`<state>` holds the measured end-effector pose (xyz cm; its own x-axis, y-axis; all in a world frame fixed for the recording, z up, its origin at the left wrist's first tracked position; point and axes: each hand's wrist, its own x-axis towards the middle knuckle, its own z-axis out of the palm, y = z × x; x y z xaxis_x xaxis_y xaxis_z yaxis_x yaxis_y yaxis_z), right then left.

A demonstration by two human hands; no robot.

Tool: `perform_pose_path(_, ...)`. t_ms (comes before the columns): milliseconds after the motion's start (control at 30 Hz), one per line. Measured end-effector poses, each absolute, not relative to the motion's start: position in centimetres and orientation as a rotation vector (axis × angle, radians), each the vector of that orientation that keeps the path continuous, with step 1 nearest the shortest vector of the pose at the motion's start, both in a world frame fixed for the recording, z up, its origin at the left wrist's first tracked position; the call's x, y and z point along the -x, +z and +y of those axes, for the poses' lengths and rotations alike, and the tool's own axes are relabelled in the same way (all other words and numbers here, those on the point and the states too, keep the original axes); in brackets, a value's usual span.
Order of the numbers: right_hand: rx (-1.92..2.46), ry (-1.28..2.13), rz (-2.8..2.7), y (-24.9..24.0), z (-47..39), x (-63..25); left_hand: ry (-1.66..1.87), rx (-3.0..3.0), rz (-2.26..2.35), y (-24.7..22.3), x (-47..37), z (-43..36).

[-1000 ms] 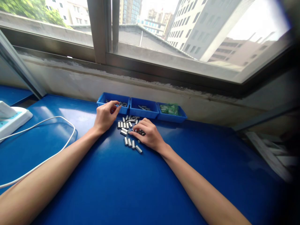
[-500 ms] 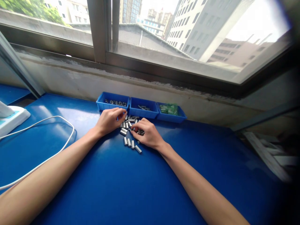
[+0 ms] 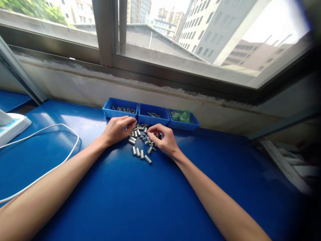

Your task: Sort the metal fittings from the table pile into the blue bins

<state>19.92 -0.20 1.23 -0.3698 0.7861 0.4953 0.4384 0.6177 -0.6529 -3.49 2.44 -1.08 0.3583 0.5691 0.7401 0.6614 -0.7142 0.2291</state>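
Silver metal pieces lie in a loose pile on the blue table, between my two hands. Four-sided or hexagonal, one short piece rests at the pile's front edge. My left hand is at the pile's left side, fingers curled with the fingertips together; whatever they pinch is too small to name. My right hand hovers at the right side, thumb and forefinger curved and slightly apart, over smaller metal parts. Its other fingers are partly hidden.
Behind the pile stand a left blue bin with small metal parts, a middle bin with a few pieces, and a right bin with green packets. A white cable and white device lie left.
My right hand has moved right and slightly up, uncovering more of the metal parts. My left hand has stayed nearly still.
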Motion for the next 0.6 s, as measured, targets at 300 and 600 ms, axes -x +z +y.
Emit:
perform_pose_path(300, 1.005, 0.818, -2.549, 6.0, 0.3, -21.9, -1.273, 2.505, -1.123, -1.1, 3.4, 2.4)
perform_pose_path(600, 1.214, 0.760, -2.826, 7.7, -1.3, -21.2, -1.257, 2.493, -1.121, -0.8, 3.3, 2.2)
